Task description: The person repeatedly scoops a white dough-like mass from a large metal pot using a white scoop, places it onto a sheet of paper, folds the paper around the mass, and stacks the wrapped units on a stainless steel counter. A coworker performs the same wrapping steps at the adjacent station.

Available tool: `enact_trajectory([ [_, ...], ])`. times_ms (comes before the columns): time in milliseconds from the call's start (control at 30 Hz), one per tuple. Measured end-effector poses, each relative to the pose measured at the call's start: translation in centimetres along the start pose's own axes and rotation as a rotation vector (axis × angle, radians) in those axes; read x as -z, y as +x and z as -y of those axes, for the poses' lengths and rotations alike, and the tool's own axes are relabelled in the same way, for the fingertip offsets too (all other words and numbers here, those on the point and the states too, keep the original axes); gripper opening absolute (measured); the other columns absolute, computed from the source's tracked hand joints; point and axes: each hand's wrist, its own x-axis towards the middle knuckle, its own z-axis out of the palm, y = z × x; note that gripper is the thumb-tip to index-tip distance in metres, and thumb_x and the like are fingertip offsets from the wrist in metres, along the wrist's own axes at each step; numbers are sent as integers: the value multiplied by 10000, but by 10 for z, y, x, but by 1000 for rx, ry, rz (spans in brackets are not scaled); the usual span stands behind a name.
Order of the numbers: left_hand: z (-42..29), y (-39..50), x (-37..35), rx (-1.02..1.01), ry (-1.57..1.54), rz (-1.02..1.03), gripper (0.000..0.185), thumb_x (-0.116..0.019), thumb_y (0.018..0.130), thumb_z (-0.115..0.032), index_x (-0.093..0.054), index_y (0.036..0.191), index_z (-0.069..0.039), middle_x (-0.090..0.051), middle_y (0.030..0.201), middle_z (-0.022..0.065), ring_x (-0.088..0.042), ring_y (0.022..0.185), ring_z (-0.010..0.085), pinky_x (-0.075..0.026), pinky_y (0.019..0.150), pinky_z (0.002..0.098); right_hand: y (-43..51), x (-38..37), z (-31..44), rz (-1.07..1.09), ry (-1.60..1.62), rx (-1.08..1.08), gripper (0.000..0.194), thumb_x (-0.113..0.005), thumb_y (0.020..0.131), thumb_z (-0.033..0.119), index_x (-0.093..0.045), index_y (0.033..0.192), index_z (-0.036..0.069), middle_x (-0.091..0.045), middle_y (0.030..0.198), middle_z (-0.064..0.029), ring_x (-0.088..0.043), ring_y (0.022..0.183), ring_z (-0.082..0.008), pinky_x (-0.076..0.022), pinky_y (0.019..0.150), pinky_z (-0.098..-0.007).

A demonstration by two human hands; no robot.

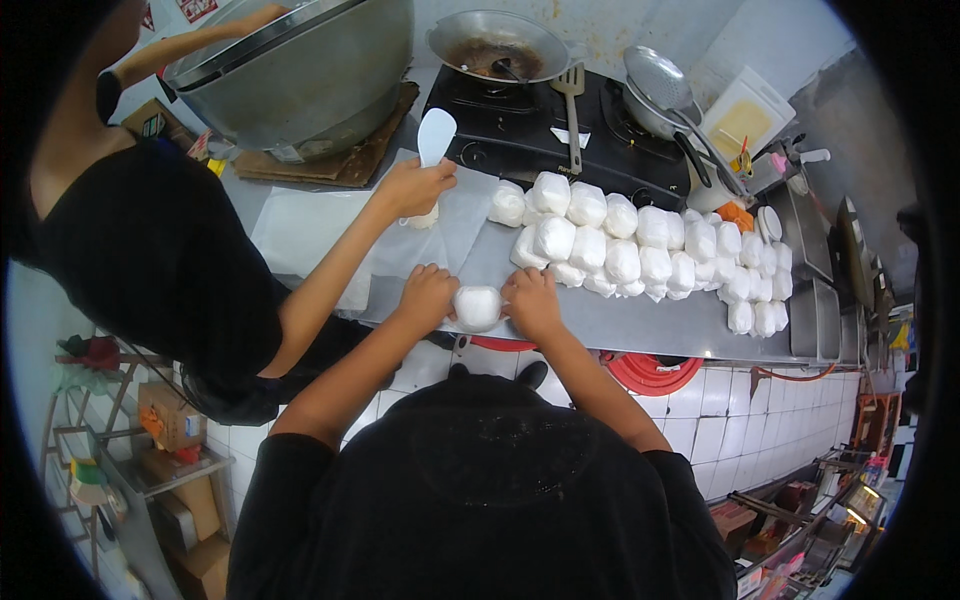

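A rounded white paper-wrapped bundle [478,308] rests at the front edge of the metal counter [645,322]. My left hand [429,298] grips the paper at its left side, and my right hand [531,301] grips the paper at its right side. What the paper encloses is hidden. To the right and behind, several similar white bundles [622,260] sit in stacked rows. Beyond my left hand, flat sheets of white paper [315,225] cover the counter, with a small mound of rice [424,217] on them.
A co-worker's hand [420,187] holds a white rice paddle [436,135] above the mound. A large metal pot [300,97] stands on cardboard at the back left. Behind the bundles is a black stove [517,112] with a wok [499,49] and a slotted spatula [572,112].
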Motion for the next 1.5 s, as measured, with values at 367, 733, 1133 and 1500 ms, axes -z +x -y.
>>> enact_trajectory([
  [367, -52, -57, -26, 104, -15, -172, 481, -646, 749, -194, -557, 1172, 16, -621, 951, 132, -591, 938, 324, -454, 817, 441, -62, -29, 41, 6, -66, -48, 639, -620, 769, 251, -492, 1300, -81, -563, 1000, -131, -518, 938, -269, -381, 860, -431],
  [733, -30, 3, -18, 1003, -1347, 132, 408, -595, 857, -280, -569, 1181, -32, -642, 1004, 106, -632, 915, 243, -512, 765, 369, -22, -25, 14, -155, 153, -132, 300, -581, 791, 146, -646, 1054, 17, -583, 887, -64, -558, 883, -230, -392, 787, -395],
  [1133, -92, 67, -22, 1204, -1821, 403, 331, -676, 878, -387, -564, 1126, -198, -637, 1017, 14, -609, 908, 181, -496, 718, 320, -50, 15, -17, -302, 167, -87, 315, -562, 784, 115, -639, 1076, 26, -577, 901, -59, -558, 881, -225, -385, 800, -381],
  [1500, -233, 147, -53, 807, -1845, 32, 548, -530, 958, -466, -454, 1295, -40, -575, 1187, 82, -554, 1109, 203, -429, 956, 349, -112, 58, -92, -421, 1524, -687, 570, -591, 941, 207, -362, 1425, 10, -569, 1220, -144, -555, 1126, -242, -452, 946, -374],
])
